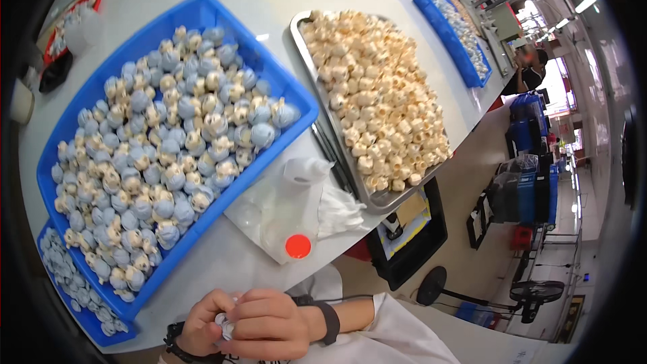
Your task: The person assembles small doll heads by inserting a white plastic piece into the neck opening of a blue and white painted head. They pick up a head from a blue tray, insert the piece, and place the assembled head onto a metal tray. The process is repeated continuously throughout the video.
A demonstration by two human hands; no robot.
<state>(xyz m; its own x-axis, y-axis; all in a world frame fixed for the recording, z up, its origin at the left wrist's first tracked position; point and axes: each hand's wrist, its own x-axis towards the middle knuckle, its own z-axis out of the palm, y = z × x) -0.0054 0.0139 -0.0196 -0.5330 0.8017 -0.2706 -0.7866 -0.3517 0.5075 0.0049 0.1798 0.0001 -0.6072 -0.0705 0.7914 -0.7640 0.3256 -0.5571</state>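
Close together at the lower edge, my left hand and my right hand are both closed around one small pale grey-white piece. Only part of that piece shows between the fingers, so its exact kind is hidden. Beyond the hands is a large blue tray heaped with small round figure parts in cream and grey-blue. To its right, a metal tray is piled with cream-coloured hollow parts. A dark band sits on each wrist.
A clear bottle with a red disc and white tissues lie near the table edge. Another blue tray of grey-blue parts sits at left. A black bin stands below the edge. Fans and another person are at right.
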